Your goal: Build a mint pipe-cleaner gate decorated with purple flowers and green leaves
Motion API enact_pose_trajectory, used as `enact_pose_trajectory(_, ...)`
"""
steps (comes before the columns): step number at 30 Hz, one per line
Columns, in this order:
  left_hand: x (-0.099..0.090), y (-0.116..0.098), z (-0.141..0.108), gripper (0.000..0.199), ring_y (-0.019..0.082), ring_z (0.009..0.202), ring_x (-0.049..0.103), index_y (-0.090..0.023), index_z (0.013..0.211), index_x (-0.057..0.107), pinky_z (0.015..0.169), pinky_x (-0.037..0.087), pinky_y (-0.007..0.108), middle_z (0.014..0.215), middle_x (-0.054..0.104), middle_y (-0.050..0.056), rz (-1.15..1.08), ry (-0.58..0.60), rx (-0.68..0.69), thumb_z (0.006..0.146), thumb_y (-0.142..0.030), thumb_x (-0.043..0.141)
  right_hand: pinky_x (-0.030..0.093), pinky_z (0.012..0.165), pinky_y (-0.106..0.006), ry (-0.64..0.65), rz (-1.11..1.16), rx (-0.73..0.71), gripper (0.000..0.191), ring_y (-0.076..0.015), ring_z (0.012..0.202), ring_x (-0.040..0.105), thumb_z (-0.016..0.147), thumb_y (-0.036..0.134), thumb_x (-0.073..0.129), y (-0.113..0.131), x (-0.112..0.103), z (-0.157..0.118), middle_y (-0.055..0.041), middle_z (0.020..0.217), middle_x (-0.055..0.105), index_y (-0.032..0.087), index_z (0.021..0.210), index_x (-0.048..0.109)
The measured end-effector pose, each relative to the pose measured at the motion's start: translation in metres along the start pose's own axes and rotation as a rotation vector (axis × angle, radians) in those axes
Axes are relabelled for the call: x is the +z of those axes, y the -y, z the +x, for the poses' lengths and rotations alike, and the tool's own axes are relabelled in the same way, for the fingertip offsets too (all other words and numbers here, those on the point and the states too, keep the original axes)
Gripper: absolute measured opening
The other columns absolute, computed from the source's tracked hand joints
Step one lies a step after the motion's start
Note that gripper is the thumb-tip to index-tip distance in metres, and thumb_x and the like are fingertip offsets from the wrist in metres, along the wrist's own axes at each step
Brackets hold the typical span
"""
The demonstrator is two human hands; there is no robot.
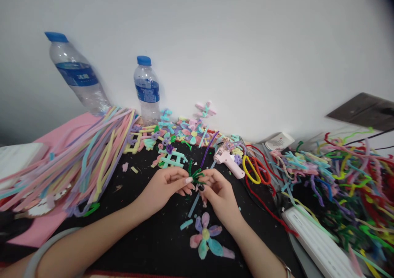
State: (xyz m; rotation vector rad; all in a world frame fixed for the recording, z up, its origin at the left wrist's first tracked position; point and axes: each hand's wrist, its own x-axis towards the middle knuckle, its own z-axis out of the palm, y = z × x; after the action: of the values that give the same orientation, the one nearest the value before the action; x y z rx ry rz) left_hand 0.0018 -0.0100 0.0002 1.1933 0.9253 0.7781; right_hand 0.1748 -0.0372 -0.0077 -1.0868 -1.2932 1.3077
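Between my two hands is a small green pipe-cleaner piece [195,173] with several short prongs sticking up. My left hand [175,181] pinches it from the left with thumb and fingers. From the right, my right hand [215,187] holds the same piece, its dark-nailed thumb close to the other hand's fingertips. A pale blue glue stick [193,205] lies on the black mat [138,233] just below the hands. Nearer to me rests a multicoloured pipe-cleaner flower [205,235] with a yellow centre. A pink glue gun [229,161] lies behind my right hand.
Two water bottles [147,89] lean by the wall. Pastel pipe cleaners [101,155] spread at left, and a tangled colourful heap [347,175] fills the right. Yellow-and-orange-handled scissors [251,170], a red cord [264,204] and a white power strip [320,241] are right of my hands.
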Motion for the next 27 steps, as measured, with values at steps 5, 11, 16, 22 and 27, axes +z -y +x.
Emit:
enact_pose_trajectory(5,0.003,-0.001,0.000,0.016,0.012,0.062,0.062,-0.014,0.076,0.060,0.057,0.048,0.022,0.067,0.063,0.000,0.040,0.072,0.002,0.081,-0.029,0.059,0.045,0.044,-0.018,-0.050,0.067,0.046,0.010,-0.0080,0.046,0.052,0.077,0.025,0.064,0.004,0.002,0.002,0.0037,0.059,0.057,0.018,0.079,0.057)
enact_pose_trajectory(11,0.004,0.001,-0.002,0.019,0.012,0.060,0.059,-0.014,0.072,0.058,0.059,0.048,0.023,0.063,0.060,-0.001,0.109,0.077,0.038,0.083,-0.029,0.055,0.048,0.045,-0.020,0.003,0.090,0.092,0.009,-0.0094,0.044,0.056,0.076,0.023,0.066,0.008,0.000,0.003,0.0034,0.054,0.061,0.017,0.073,0.059)
enact_pose_trajectory(16,0.004,-0.001,-0.004,0.020,0.011,0.057,0.057,-0.014,0.068,0.058,0.058,0.047,0.023,0.061,0.059,-0.001,0.154,0.059,0.071,0.083,-0.027,0.055,0.047,0.046,-0.022,-0.019,0.039,0.063,0.011,-0.0101,0.046,0.056,0.079,0.026,0.062,0.006,0.000,0.003,0.0022,0.057,0.061,0.017,0.075,0.059)
enact_pose_trajectory(22,0.000,-0.002,-0.002,0.024,0.011,0.054,0.055,-0.015,0.065,0.056,0.058,0.046,0.023,0.057,0.058,-0.002,0.148,-0.002,0.104,0.085,-0.029,0.055,0.039,0.046,-0.023,-0.192,-0.217,-0.077,0.026,-0.0100,0.046,0.047,0.089,0.032,0.047,0.008,-0.012,0.000,0.0028,0.057,0.055,0.019,0.067,0.048)
enact_pose_trajectory(27,-0.003,-0.002,-0.001,0.024,0.010,0.054,0.055,-0.015,0.066,0.057,0.057,0.045,0.022,0.057,0.056,-0.003,0.128,-0.066,0.126,0.085,-0.031,0.056,0.034,0.053,-0.025,-0.269,-0.823,-0.192,0.031,-0.0118,0.053,0.045,0.089,0.027,0.047,0.012,-0.028,0.002,0.0021,0.055,0.047,0.018,0.059,0.048)
